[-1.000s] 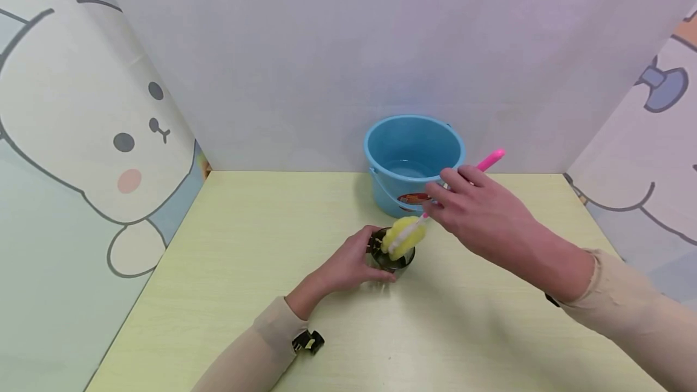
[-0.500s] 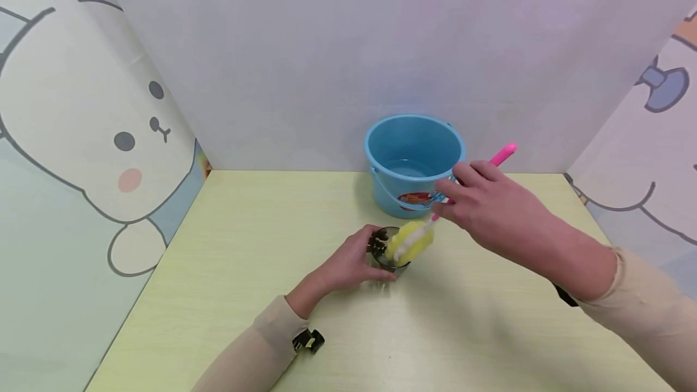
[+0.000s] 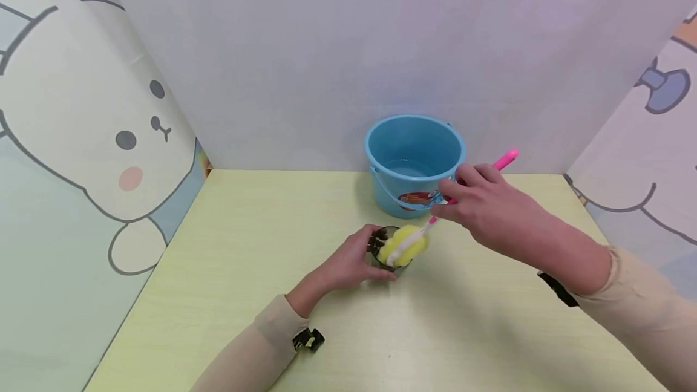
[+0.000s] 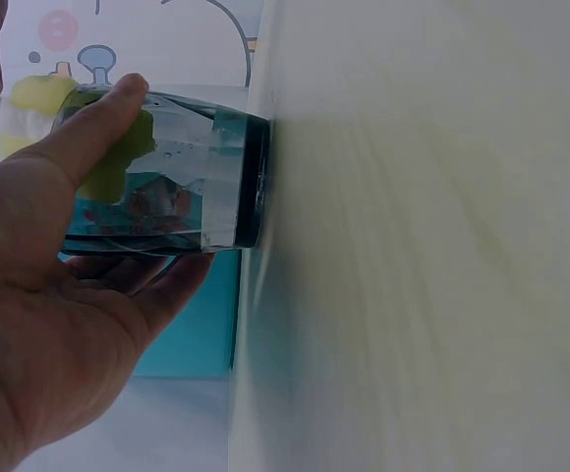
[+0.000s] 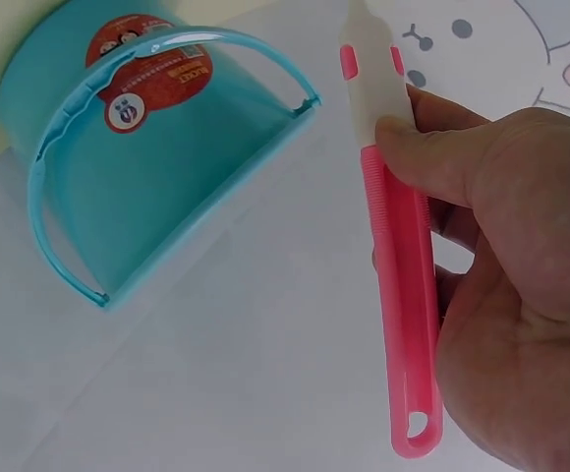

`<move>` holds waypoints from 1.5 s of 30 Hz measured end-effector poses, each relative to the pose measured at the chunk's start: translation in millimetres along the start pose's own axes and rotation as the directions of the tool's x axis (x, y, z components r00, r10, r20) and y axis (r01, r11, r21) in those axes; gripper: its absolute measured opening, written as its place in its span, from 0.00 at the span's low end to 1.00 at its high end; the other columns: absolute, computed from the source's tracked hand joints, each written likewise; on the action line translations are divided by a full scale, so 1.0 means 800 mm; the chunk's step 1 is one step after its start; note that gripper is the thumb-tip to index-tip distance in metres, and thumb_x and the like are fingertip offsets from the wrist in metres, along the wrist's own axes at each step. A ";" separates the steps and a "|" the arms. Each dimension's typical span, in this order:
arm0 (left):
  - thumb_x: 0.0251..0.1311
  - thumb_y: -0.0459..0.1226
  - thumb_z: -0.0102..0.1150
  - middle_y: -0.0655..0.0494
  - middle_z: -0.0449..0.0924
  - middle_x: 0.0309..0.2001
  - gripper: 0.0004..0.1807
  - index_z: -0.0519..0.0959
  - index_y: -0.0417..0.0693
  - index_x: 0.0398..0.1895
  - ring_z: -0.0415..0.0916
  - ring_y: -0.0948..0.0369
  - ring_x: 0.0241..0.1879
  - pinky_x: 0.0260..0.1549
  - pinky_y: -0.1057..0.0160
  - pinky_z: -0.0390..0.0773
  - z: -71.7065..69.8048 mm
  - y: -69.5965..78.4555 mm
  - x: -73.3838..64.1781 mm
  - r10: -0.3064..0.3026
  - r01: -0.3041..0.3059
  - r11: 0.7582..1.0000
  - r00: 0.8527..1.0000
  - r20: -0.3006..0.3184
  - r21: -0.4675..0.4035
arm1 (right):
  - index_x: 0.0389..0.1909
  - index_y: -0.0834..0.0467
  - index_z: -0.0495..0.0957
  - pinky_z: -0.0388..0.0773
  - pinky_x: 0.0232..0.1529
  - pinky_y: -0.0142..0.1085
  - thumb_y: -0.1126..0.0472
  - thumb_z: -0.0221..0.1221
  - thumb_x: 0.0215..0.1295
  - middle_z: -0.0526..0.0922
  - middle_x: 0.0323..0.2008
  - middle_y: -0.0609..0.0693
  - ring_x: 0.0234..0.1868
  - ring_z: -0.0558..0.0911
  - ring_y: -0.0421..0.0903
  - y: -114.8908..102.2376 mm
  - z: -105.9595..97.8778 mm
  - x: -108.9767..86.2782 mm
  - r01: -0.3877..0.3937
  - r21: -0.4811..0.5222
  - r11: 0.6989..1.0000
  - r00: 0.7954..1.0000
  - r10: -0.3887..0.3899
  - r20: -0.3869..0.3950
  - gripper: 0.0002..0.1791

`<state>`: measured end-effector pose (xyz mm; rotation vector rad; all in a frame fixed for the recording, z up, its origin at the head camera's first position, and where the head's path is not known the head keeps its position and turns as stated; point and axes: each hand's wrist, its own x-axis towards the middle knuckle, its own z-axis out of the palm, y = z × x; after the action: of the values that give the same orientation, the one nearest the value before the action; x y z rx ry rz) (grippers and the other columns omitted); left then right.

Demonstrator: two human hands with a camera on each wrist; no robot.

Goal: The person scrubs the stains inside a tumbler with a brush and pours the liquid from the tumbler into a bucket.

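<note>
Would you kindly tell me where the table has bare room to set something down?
The table is bare left of the bucket, between left wall and left grip, and in front, between both sleeves. The centre is crowded: left grip around the glass, right grip holding the brush partly inside it.

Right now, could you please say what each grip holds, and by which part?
The left grip holds the tinted glass around its side; the right grip holds the yellow sponge brush by its handle, where pink meets white.
</note>
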<state>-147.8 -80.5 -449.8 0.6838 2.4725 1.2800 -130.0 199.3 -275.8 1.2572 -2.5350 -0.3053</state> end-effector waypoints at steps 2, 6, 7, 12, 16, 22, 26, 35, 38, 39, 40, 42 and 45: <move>0.50 0.49 0.86 0.56 0.75 0.66 0.51 0.66 0.48 0.73 0.73 0.59 0.65 0.68 0.56 0.73 0.000 0.000 0.000 0.004 -0.004 1.000 1.000 0.002 -0.001 | 0.54 0.47 0.90 0.70 0.47 0.51 0.66 0.84 0.44 0.77 0.45 0.53 0.47 0.72 0.56 -0.001 0.004 0.000 -0.008 0.014 1.000 1.000 0.008 -0.006 0.32; 0.51 0.48 0.86 0.55 0.75 0.67 0.51 0.65 0.47 0.74 0.74 0.59 0.65 0.68 0.57 0.74 0.000 0.000 0.000 0.012 -0.012 1.000 1.000 0.007 -0.007 | 0.54 0.46 0.90 0.70 0.47 0.51 0.67 0.84 0.45 0.78 0.47 0.53 0.50 0.74 0.58 -0.001 0.014 0.000 -0.018 0.029 0.999 1.000 0.019 -0.018 0.31; 0.51 0.47 0.86 0.55 0.75 0.67 0.51 0.65 0.47 0.74 0.74 0.59 0.65 0.67 0.57 0.74 0.000 0.000 0.000 0.014 -0.014 1.000 1.000 0.007 -0.007 | 0.54 0.46 0.90 0.70 0.47 0.52 0.67 0.83 0.46 0.78 0.48 0.53 0.50 0.74 0.59 -0.002 0.016 0.001 -0.020 0.032 0.999 1.000 0.021 -0.020 0.31; 0.50 0.46 0.87 0.55 0.76 0.66 0.51 0.65 0.46 0.73 0.75 0.60 0.62 0.66 0.59 0.75 0.000 -0.002 0.001 0.032 -0.032 0.999 0.999 0.002 -0.015 | 0.54 0.46 0.89 0.72 0.47 0.53 0.68 0.82 0.48 0.79 0.49 0.54 0.50 0.74 0.60 -0.005 0.025 0.004 -0.025 0.030 0.999 0.999 0.026 -0.043 0.30; 0.50 0.45 0.87 0.55 0.76 0.65 0.50 0.66 0.45 0.73 0.75 0.60 0.62 0.65 0.59 0.75 -0.001 -0.002 0.001 0.037 -0.036 0.999 0.999 0.004 -0.024 | 0.54 0.47 0.89 0.73 0.47 0.54 0.69 0.81 0.51 0.79 0.48 0.54 0.48 0.74 0.61 -0.008 0.030 0.007 -0.032 0.013 0.999 0.997 0.033 -0.063 0.28; 0.50 0.45 0.87 0.56 0.77 0.63 0.50 0.66 0.46 0.72 0.75 0.61 0.61 0.64 0.59 0.76 -0.001 -0.003 0.001 0.021 -0.021 0.999 1.000 0.009 -0.038 | 0.54 0.48 0.88 0.75 0.48 0.55 0.67 0.82 0.49 0.78 0.48 0.55 0.47 0.74 0.62 -0.013 0.032 0.010 -0.063 -0.019 0.998 0.996 0.062 -0.058 0.29; 0.50 0.46 0.87 0.58 0.77 0.60 0.49 0.67 0.46 0.71 0.75 0.62 0.59 0.63 0.59 0.77 -0.001 -0.003 0.000 0.024 -0.024 0.999 1.000 0.001 -0.039 | 0.54 0.49 0.87 0.75 0.48 0.55 0.66 0.83 0.48 0.78 0.48 0.56 0.47 0.74 0.61 -0.013 0.032 0.011 -0.072 -0.048 0.996 0.996 0.070 -0.046 0.30; 0.50 0.47 0.87 0.59 0.77 0.56 0.48 0.67 0.46 0.70 0.76 0.62 0.56 0.60 0.60 0.78 -0.001 -0.003 -0.001 0.019 -0.019 0.999 1.000 0.001 -0.031 | 0.55 0.50 0.87 0.74 0.47 0.53 0.64 0.84 0.47 0.76 0.45 0.56 0.44 0.73 0.60 -0.011 0.027 0.011 -0.079 -0.103 0.992 0.996 0.076 -0.036 0.31; 0.50 0.47 0.87 0.59 0.77 0.57 0.49 0.67 0.45 0.70 0.76 0.62 0.57 0.60 0.60 0.78 -0.001 -0.003 -0.001 0.019 -0.019 0.999 1.000 0.004 -0.030 | 0.56 0.50 0.87 0.75 0.48 0.53 0.62 0.85 0.45 0.76 0.45 0.56 0.44 0.73 0.60 -0.010 0.025 0.010 -0.080 -0.126 0.989 0.997 0.076 -0.034 0.33; 0.50 0.47 0.87 0.58 0.77 0.58 0.49 0.67 0.45 0.71 0.76 0.62 0.57 0.60 0.60 0.78 -0.001 -0.003 -0.001 0.020 -0.020 0.999 1.000 0.005 -0.030 | 0.56 0.50 0.87 0.75 0.48 0.53 0.62 0.85 0.45 0.76 0.45 0.56 0.44 0.73 0.60 -0.009 0.024 0.009 -0.080 -0.133 0.988 0.997 0.076 -0.035 0.33; 0.50 0.47 0.87 0.58 0.77 0.58 0.49 0.66 0.45 0.71 0.76 0.61 0.58 0.61 0.60 0.78 -0.001 -0.003 -0.001 0.020 -0.020 0.999 1.000 0.005 -0.030 | 0.56 0.50 0.87 0.75 0.48 0.53 0.63 0.85 0.45 0.76 0.45 0.56 0.44 0.73 0.60 -0.009 0.023 0.009 -0.079 -0.138 0.987 0.997 0.075 -0.036 0.33; 0.50 0.47 0.87 0.57 0.77 0.60 0.50 0.66 0.45 0.71 0.75 0.61 0.59 0.62 0.60 0.78 -0.001 -0.003 -0.001 0.022 -0.022 0.999 1.000 0.006 -0.029 | 0.56 0.50 0.87 0.76 0.48 0.53 0.63 0.85 0.45 0.77 0.46 0.57 0.45 0.73 0.60 -0.007 0.020 0.007 -0.078 -0.145 0.986 0.996 0.073 -0.041 0.33; 0.50 0.47 0.86 0.56 0.76 0.63 0.50 0.66 0.45 0.72 0.74 0.60 0.63 0.65 0.58 0.76 -0.001 -0.003 -0.001 0.020 -0.020 1.000 1.000 0.008 -0.022 | 0.56 0.50 0.87 0.75 0.48 0.53 0.63 0.85 0.44 0.77 0.45 0.57 0.46 0.74 0.61 -0.006 0.015 0.005 -0.074 -0.159 0.984 0.997 0.068 -0.043 0.34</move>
<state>-148.3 -82.5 -451.1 0.7082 2.4473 1.3076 -132.9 194.4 -287.7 1.0996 -2.4617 -0.4553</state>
